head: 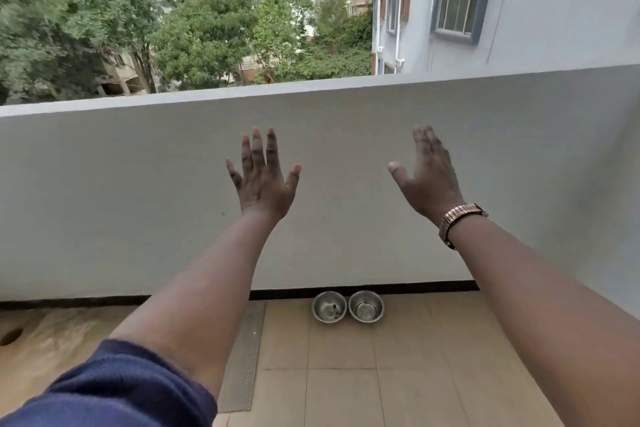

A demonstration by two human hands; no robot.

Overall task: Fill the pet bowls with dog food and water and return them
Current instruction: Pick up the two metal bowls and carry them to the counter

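Note:
Two steel pet bowls stand side by side on the tiled balcony floor, against the foot of the parapet wall: the left bowl (329,306) and the right bowl (366,306). Both look bare inside, with only reflections showing. My left hand (262,177) is raised in front of the wall, fingers spread and straight, holding nothing. My right hand (428,175), with a metal watch on its wrist, is also raised and open, holding nothing. Both hands are well above the bowls and apart from them.
A grey parapet wall (138,191) closes the balcony ahead. A metal drain grate (246,354) runs along the floor left of the bowls, and a drain hole (11,335) sits at the far left. Beige tiles (346,385) lie in front. Trees and a building stand beyond.

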